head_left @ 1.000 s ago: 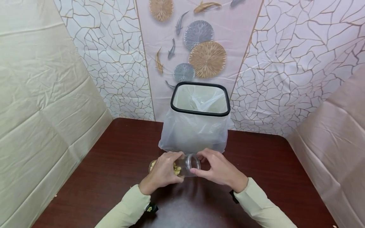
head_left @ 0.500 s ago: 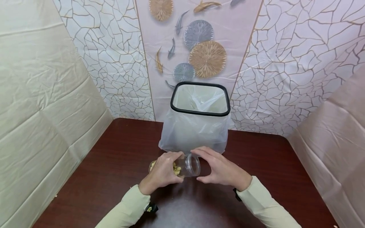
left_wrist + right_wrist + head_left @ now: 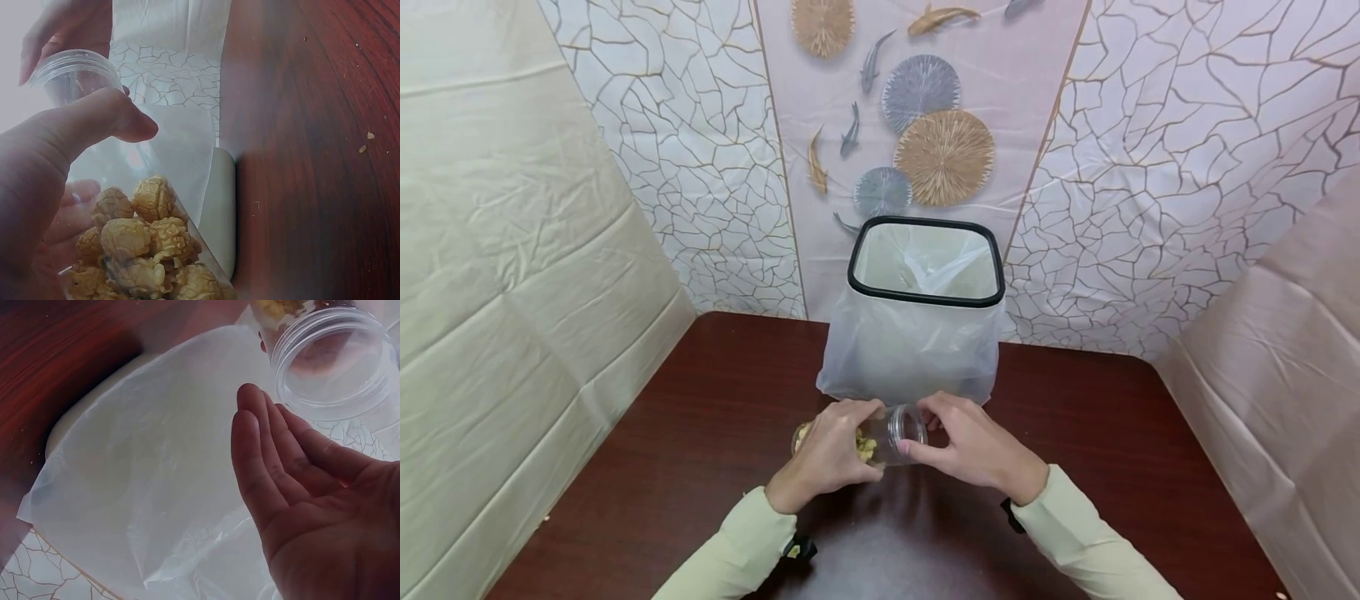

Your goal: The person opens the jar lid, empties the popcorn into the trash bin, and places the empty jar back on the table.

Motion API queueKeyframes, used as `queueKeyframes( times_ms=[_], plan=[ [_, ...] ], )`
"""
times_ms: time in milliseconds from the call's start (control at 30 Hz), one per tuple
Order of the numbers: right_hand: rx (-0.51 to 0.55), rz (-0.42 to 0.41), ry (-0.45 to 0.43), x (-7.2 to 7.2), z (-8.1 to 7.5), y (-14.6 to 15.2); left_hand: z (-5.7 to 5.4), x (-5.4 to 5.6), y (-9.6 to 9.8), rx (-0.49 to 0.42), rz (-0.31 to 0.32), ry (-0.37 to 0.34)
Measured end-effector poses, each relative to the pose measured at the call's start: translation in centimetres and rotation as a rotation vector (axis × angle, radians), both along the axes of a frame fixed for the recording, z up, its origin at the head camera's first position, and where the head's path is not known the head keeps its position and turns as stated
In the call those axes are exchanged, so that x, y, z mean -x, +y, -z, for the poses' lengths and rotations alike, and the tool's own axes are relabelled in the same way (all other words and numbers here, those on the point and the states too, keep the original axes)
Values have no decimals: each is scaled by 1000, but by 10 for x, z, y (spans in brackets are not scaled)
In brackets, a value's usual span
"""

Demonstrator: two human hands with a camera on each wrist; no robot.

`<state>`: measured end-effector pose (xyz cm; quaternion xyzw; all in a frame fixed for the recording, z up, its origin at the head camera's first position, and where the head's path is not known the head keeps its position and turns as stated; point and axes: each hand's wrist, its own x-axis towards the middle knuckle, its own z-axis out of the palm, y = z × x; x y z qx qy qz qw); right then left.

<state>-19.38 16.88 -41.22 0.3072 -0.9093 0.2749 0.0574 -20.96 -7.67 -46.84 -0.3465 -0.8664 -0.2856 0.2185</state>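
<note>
Clear cylindrical plastic jar [image 3: 884,437] of yellow popcorn [image 3: 134,240] held sideways, left grip [image 3: 826,450] curled round it | right grip [image 3: 983,443] spread at its mouth — contact unclear | dark-red table [image 3: 737,383] beneath | black-rimmed white bin [image 3: 926,298] in translucent bag [image 3: 917,354] seen beyond

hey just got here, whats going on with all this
A person's left hand grips a clear jar held on its side, with what looks like popcorn toward its base. The jar is open, and the right hand is at its open end, holding nothing; whether it touches the jar is hard to tell. Just beyond the hands, a black-rimmed bin with a plastic bag stands on the table.
</note>
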Motion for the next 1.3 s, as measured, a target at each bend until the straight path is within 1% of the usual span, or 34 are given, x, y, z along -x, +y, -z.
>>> queueKeyframes(
  times_ms=[200, 433, 600, 767, 900, 1033, 1233, 1300],
  plan=[
    [15, -60, 36, 1, -4, 1, -1, -1, 0, 5, -10, 17],
    [9, -102, 116, 0, -13, 9, -2, -3, -6, 8, -30, -11],
    [-28, -83, 169, -1, -21, 26, -3, -4, -18, -25, -52, -69],
    [-73, -40, 192, 2, -21, 48, -3, -3, -39, -47, -103, -130],
    [-112, 14, 186, 5, -13, 66, -1, -4, -57, -47, -155, -147],
    [-149, 53, 166, 6, -1, 82, 0, -4, -73, -50, -194, -155],
    [-202, 87, 150, 3, 23, 102, 0, -6, -94, -71, -221, -185],
    [-225, 96, 152, 2, 32, 108, 1, -6, -99, -75, -235, -183]
  ],
)
